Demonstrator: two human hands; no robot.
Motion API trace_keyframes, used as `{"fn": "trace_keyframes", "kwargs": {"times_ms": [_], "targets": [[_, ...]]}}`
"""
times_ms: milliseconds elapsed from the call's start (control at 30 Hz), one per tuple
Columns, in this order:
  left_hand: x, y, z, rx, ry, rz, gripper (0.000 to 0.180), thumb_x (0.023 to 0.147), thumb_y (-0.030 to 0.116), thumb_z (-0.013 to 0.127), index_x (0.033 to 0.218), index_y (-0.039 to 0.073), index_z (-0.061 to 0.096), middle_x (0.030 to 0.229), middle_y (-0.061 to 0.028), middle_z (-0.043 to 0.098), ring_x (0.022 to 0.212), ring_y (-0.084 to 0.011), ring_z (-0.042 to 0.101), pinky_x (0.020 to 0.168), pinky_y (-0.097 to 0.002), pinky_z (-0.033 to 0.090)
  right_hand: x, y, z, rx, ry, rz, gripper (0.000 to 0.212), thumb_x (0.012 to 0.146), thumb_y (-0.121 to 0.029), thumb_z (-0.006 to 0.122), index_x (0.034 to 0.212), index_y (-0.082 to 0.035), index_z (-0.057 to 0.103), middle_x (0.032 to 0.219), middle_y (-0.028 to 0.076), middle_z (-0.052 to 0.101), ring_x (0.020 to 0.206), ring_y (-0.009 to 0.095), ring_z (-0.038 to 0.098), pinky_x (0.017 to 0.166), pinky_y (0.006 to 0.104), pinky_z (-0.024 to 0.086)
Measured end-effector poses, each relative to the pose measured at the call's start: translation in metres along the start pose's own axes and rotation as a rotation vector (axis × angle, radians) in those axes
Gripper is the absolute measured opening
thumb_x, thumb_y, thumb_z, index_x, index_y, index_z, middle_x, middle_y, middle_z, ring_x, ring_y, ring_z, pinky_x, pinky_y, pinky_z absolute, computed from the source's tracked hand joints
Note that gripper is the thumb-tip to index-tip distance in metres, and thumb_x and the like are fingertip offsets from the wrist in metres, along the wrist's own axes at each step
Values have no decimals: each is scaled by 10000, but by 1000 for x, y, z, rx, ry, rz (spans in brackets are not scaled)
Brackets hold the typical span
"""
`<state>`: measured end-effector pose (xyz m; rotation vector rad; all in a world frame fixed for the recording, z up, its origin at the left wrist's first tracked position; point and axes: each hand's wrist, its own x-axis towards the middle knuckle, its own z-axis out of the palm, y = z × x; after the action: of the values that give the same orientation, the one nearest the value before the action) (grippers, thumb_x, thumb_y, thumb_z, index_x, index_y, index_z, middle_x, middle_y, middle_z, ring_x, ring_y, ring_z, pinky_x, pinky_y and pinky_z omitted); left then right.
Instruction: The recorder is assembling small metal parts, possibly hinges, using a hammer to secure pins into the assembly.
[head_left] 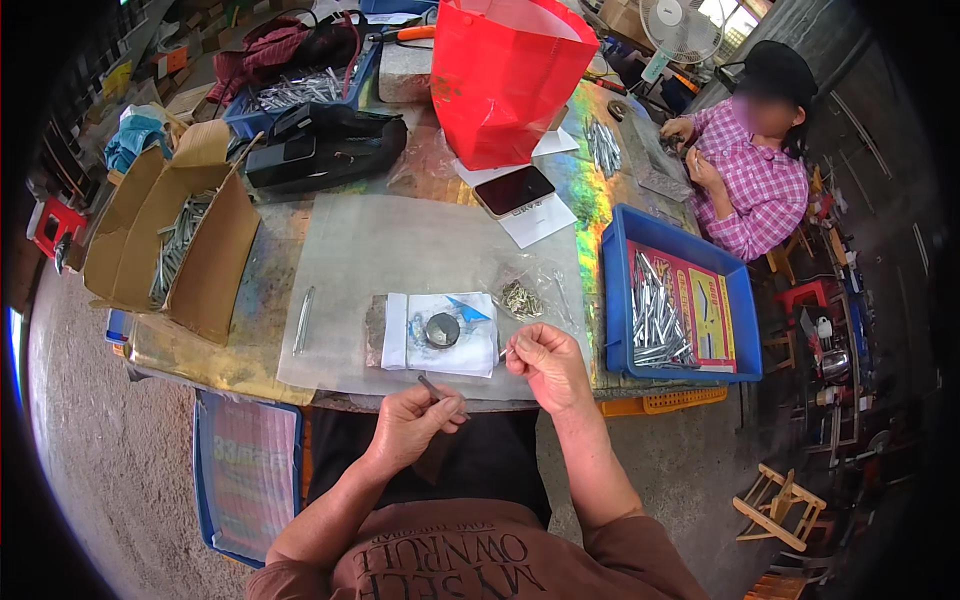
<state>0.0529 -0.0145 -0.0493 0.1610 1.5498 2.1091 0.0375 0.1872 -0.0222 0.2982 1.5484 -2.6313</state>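
Cluttered yellowish workbench (250, 345) — left hand (408, 424) grips a slim dark rod (428, 386) by the near edge, right hand (546, 366) pinches something too tiny to tell — just beside white papers (396, 350) under a round black dish (441, 330).

Wearer seated or standing, unclear, at the worktop's near edge (335, 400): brown T-shirt (480, 550), short loose sleeves (645, 560), dark block lettering (450, 555) in stacked rows across the chest, upside down from above. Black lower garment (515, 470), plain; left hand (415, 425) and right hand (548, 368) ungloved, forearms (600, 470) uncovered.
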Motion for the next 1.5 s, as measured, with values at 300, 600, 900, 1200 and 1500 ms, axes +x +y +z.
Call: {"fn": "trace_keyframes", "kwargs": {"times_ms": [300,600,900,1200,1500], "targets": [[4,10,13,-18,-2,40,169,850,128,536,921,-21,569,792,-45,595,684,-94,568,592,-216,477,-26,31,32,-105,28,-46,75,775,-63,616,785,2,580,689,22,564,610,80,508,575,209,412],[-4,5,-2,125,-40,42,129,855,99,509,852,-18,565,742,-40,583,607,-71,542,553,-192,453,-36,30,34,-609,-150,-188,87,792,-61,589,810,23,582,703,28,570,639,82,523,593,212,433],[-5,9,-10,31,-87,47,161,853,142,531,865,-15,566,739,-51,597,640,-81,553,571,-210,464,-38,11,42,-983,-248,-281,123,807,-89,557,793,29,528,694,78,556,601,152,518,537,265,404],[-5,9,-10,-451,106,91,149,864,143,502,920,8,531,857,-130,588,740,-212,621,628,-282,536,-52,46,41,-411,-119,-70,159,869,-143,506,787,-7,503,646,-44,420,581,34,350,508,180,296],[-5,4,-9,-482,99,84,136,863,140,504,931,24,526,863,-131,586,742,-214,619,635,-289,535,-53,51,42,-319,-89,-29,162,869,-146,507,788,-6,510,647,-34,432,582,37,362,510,177,295]]}}
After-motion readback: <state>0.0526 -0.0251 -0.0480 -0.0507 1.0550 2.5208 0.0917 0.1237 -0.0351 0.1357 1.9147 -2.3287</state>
